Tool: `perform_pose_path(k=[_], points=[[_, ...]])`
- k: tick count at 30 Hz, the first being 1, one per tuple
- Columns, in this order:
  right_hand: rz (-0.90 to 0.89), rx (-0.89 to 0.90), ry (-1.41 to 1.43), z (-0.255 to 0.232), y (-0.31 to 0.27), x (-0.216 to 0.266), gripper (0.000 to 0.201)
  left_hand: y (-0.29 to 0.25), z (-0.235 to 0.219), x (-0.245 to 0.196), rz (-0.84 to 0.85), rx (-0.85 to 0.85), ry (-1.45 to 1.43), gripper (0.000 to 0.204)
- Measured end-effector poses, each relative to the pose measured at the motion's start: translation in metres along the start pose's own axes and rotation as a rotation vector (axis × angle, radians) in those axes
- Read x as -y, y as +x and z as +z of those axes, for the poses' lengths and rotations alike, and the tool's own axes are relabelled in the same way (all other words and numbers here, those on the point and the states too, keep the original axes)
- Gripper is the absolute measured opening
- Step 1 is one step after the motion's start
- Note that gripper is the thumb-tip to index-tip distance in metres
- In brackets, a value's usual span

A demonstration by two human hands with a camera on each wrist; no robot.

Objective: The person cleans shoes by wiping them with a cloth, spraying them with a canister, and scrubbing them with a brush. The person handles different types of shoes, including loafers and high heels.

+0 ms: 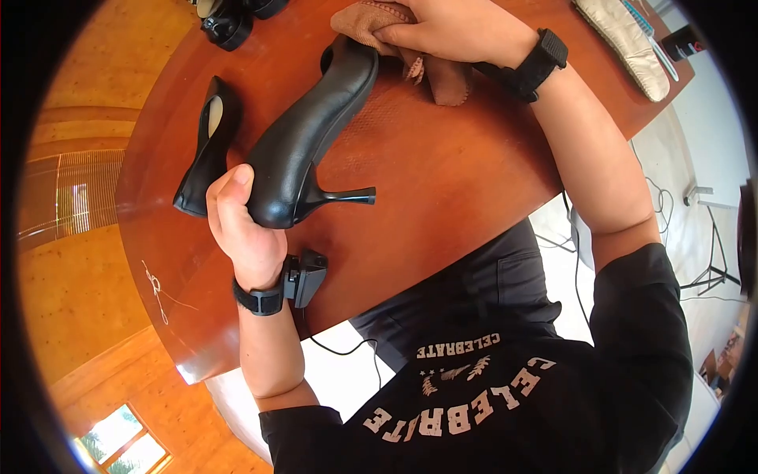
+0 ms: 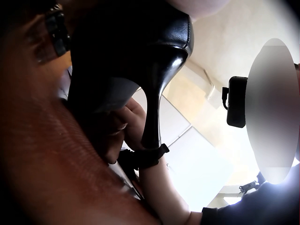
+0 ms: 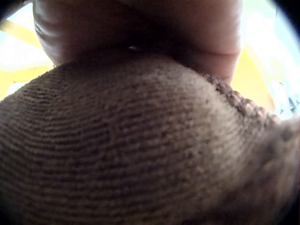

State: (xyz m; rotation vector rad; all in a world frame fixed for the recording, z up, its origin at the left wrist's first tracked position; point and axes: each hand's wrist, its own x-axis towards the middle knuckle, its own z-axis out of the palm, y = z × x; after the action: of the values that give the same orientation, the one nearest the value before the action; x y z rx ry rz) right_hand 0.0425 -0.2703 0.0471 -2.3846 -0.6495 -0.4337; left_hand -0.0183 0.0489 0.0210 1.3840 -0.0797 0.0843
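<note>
A black high-heeled shoe (image 1: pixel 308 130) is held over the table, its thin heel pointing right in the head view. My left hand (image 1: pixel 249 237) grips it at the back, thumb along the outside. In the left wrist view the glossy heel (image 2: pixel 153 101) stands out close up, with my right hand (image 2: pixel 132 123) beyond it. At the shoe's far end, my right hand holds a brown ribbed cloth (image 3: pixel 126 136) against the leather, and part of the cloth hangs down. A second black shoe (image 1: pixel 209 146) lies left of the held one.
The reddish-brown table (image 1: pixel 442 166) has a curved edge. More black footwear (image 1: pixel 227 28) stands at the back left, a cream padded item (image 1: pixel 624 47) and a dark can (image 1: pixel 683 43) at the back right. Thin white string (image 1: pixel 158 292) lies near the left edge.
</note>
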Motion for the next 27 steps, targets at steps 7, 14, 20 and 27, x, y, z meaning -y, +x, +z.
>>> perform_pose_path(k=[7,14,20,27], points=[[0.021,0.04,-0.015,-0.004,0.0,0.004,0.023,-0.003,0.014,-0.01,0.019,0.011,0.023,0.025],[0.004,0.031,0.005,-0.004,0.0,0.006,0.024,-0.004,0.012,-0.004,0.048,-0.028,0.048,0.025],[-0.255,0.0,0.202,-0.004,-0.002,0.015,0.035,-0.006,0.019,-0.013,0.061,0.038,0.161,0.026],[-0.35,0.056,0.262,-0.003,0.0,0.021,0.032,-0.001,-0.017,-0.001,0.023,0.234,0.124,0.033]])
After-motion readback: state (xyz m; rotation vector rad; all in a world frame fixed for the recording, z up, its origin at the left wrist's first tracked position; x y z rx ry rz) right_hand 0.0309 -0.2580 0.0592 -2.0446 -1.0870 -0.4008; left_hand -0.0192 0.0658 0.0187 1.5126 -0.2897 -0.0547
